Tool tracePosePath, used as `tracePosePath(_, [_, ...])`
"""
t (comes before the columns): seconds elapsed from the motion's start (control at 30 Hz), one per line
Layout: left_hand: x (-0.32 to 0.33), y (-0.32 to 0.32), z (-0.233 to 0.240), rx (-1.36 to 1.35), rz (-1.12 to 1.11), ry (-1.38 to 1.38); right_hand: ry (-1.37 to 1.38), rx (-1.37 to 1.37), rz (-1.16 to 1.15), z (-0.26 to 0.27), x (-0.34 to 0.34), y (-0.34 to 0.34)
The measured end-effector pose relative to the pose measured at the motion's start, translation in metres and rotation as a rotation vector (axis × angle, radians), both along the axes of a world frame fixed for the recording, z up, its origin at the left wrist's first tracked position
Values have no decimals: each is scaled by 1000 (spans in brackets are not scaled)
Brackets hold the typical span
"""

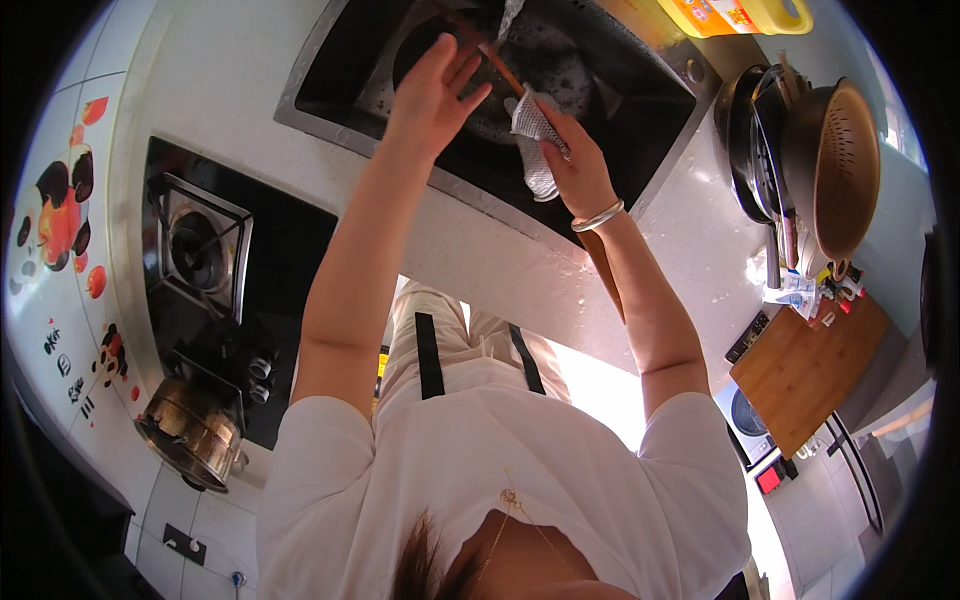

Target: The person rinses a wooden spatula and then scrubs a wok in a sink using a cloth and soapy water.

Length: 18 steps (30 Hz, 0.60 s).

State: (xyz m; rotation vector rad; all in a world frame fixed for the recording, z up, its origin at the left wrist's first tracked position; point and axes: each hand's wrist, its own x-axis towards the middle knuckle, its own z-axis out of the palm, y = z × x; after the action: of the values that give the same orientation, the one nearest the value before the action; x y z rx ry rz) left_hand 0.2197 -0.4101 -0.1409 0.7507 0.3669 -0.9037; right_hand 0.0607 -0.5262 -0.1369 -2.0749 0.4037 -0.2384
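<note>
My right hand (581, 169) grips a light grey mesh dishcloth (541, 139) wrapped around a long wooden utensil (504, 69). The utensil slants across the black sink (645, 97), and its other end shows beneath my right wrist. Its far end is dim and hard to make out. My left hand (433, 97) hovers over the sink beside the utensil with its fingers apart, and I see nothing held in it. Running water (510, 19) falls at the back of the sink. Below it are suds and a dark round vessel whose outline is partly hidden.
A gas hob (292, 247) lies to the left, with a metal pot (191, 431) on its near side. On the right stand several pans and a brown colander (847, 172). A wooden board (817, 375) juts out nearer me. A yellow jug (727, 15) stands behind the sink.
</note>
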Motion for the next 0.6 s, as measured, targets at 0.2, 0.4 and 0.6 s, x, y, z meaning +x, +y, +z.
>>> tracePosePath(0.2, [-22,-21,-23,149,-355,-63,314,844,-207,-7,2,-7])
tracePosePath(0.4, [-22,-21,-35,308,-324,-141,300,1062,-444,-7,-8,-9])
tracePosePath(0.6, [-25,-19,-16,507,-364,-234,-3,494,-443,-20,-4,-38])
